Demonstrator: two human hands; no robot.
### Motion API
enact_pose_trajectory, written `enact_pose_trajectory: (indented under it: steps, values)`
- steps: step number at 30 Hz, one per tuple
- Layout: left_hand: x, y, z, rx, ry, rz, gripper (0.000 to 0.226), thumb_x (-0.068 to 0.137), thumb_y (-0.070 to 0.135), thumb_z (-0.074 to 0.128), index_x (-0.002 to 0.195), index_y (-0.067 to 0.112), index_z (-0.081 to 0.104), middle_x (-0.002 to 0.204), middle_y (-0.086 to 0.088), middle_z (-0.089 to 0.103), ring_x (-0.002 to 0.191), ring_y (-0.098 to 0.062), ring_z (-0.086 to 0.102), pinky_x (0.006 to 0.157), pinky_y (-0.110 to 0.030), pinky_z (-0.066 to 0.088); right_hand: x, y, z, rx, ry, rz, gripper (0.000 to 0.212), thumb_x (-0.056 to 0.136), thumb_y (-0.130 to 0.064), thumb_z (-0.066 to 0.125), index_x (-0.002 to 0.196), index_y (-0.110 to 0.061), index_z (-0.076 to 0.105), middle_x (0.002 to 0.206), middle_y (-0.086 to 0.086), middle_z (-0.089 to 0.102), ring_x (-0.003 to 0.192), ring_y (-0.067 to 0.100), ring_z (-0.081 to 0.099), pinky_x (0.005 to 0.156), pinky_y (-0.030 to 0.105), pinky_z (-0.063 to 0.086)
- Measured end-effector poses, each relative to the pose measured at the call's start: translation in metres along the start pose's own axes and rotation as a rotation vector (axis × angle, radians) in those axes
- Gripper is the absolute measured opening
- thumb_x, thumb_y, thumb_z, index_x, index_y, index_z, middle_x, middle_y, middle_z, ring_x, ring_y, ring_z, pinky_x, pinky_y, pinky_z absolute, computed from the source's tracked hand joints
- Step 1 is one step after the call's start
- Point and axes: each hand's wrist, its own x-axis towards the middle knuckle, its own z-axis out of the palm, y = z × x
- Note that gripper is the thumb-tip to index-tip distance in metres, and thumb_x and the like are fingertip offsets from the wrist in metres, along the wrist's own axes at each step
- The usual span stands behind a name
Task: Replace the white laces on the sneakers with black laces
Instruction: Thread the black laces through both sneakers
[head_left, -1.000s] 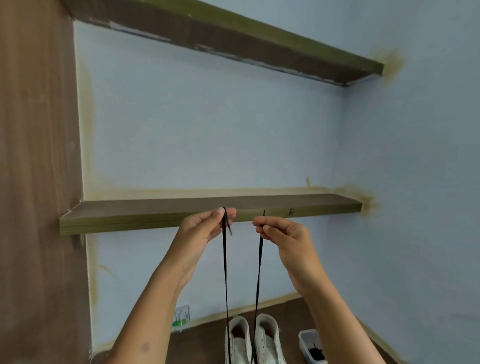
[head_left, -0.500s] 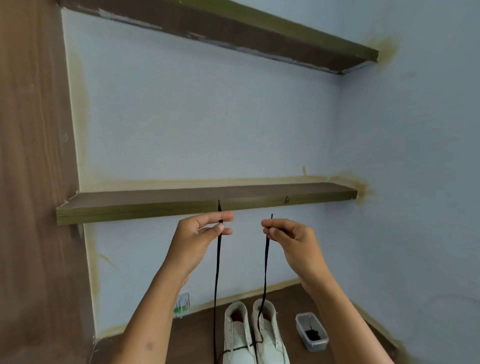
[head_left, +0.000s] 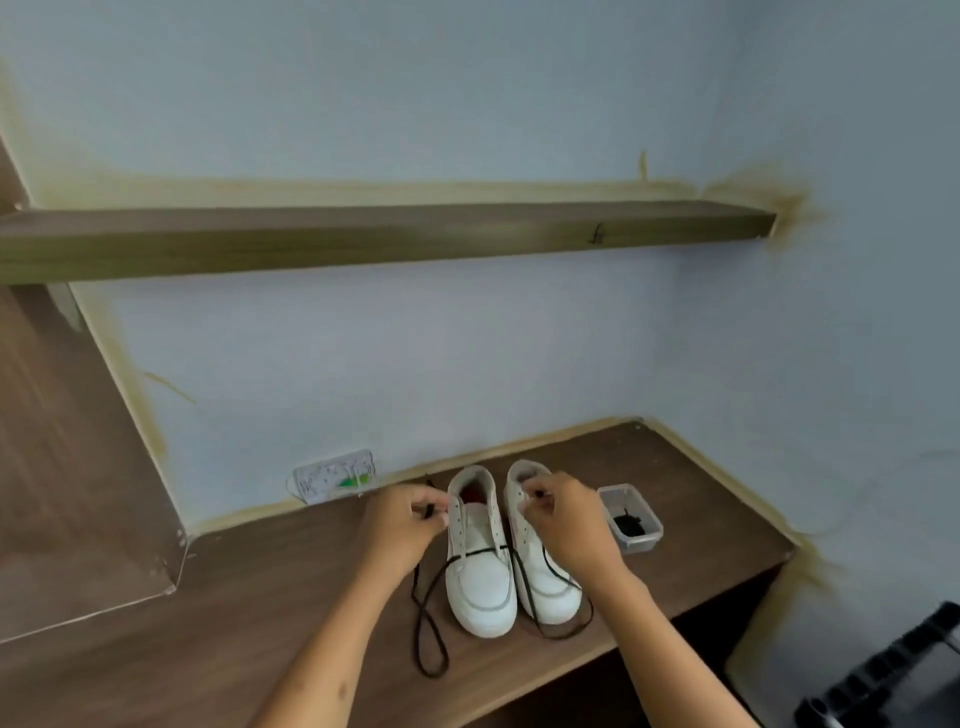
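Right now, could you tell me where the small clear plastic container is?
In the head view, the clear plastic container sits on the wooden surface, just right of the right-hand sneaker and beside the right hand.

**Around my table**

In front of me a brown wooden table (head_left: 270, 597) meets a pale blue wall (head_left: 467, 104). A long shelf (head_left: 363, 236) hangs above it. A small clear tub (head_left: 631, 519) holding something black stands to my right, a socket (head_left: 332, 478) low on the wall.
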Motion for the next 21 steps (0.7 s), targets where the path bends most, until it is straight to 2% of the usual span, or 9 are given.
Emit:
enact_pose_trajectory:
  steps: [2, 4, 7, 10, 13, 16, 21]
  values:
    - [0.005, -0.026, 0.022, 0.054, 0.001, -0.050, 0.022, 0.078, 0.009, 0.078, 0.086, 0.030, 0.075, 0.080, 0.019, 0.067, 0.088, -0.008, 0.067, 0.072, -0.013, 0.046, 0.005, 0.024, 0.022, -0.074, -0.056, 0.045, 0.017, 0.091, -0.010, 0.060, 0.077, -0.002, 0.059, 0.067, 0.002, 0.053, 0.053, 0.011, 0.042, 0.051, 0.022, 0.035]
    - [0.011, -0.047, 0.042, 0.099, -0.001, -0.080, 0.021, 0.077, 0.015, 0.079, 0.095, 0.026, 0.076, 0.087, 0.017, 0.069, 0.092, -0.010, 0.066, 0.070, -0.013, 0.043, 0.012, 0.045, 0.044, -0.151, -0.080, 0.064, 0.026, 0.092, -0.010, 0.058, 0.068, -0.005, 0.052, 0.064, 0.002, 0.047, 0.055, 0.013, 0.041, 0.052, 0.023, 0.033]
    - [0.017, -0.067, 0.065, 0.141, -0.011, -0.099, 0.030, 0.078, 0.023, 0.079, 0.108, 0.026, 0.073, 0.106, 0.010, 0.070, 0.099, -0.011, 0.063, 0.078, -0.018, 0.045, 0.021, 0.067, 0.070, -0.247, -0.126, 0.067, 0.022, 0.095, -0.010, 0.054, 0.076, -0.002, 0.059, 0.082, 0.006, 0.055, 0.067, 0.017, 0.048, 0.060, 0.031, 0.038]
    - [0.023, -0.076, 0.082, 0.176, 0.000, -0.099, 0.042, 0.079, 0.028, 0.078, 0.120, 0.026, 0.066, 0.120, 0.010, 0.064, 0.108, -0.011, 0.060, 0.087, -0.025, 0.048, 0.029, 0.081, 0.089, -0.299, -0.165, 0.047, 0.019, 0.099, -0.015, 0.052, 0.093, -0.003, 0.066, 0.100, 0.006, 0.056, 0.080, 0.018, 0.052, 0.067, 0.026, 0.037]
    - [0.026, -0.081, 0.094, 0.238, -0.008, -0.090, 0.055, 0.081, 0.029, 0.077, 0.132, 0.028, 0.055, 0.129, 0.014, 0.055, 0.115, -0.009, 0.055, 0.083, -0.022, 0.042, 0.032, 0.088, 0.100, -0.316, -0.166, 0.034, 0.019, 0.100, -0.015, 0.051, 0.096, -0.004, 0.066, 0.101, 0.006, 0.056, 0.086, 0.022, 0.057, 0.068, 0.028, 0.041]
    - [0.027, -0.083, 0.103, 0.317, -0.009, -0.087, 0.059, 0.083, 0.026, 0.075, 0.135, 0.030, 0.048, 0.132, 0.015, 0.049, 0.110, -0.007, 0.055, 0.075, -0.022, 0.041, 0.034, 0.096, 0.102, -0.322, -0.131, 0.011, 0.016, 0.097, -0.006, 0.048, 0.091, -0.002, 0.063, 0.098, 0.007, 0.055, 0.081, 0.022, 0.055, 0.066, 0.030, 0.043]
    - [0.023, -0.093, 0.111, 0.296, 0.016, -0.084, 0.058, 0.085, 0.023, 0.072, 0.136, 0.031, 0.046, 0.131, 0.015, 0.048, 0.109, -0.007, 0.055, 0.073, -0.022, 0.044, 0.033, 0.108, 0.089, -0.342, -0.053, -0.006, 0.020, 0.084, 0.011, 0.047, 0.081, -0.007, 0.056, 0.092, 0.004, 0.052, 0.078, 0.016, 0.045, 0.059, 0.017, 0.030]
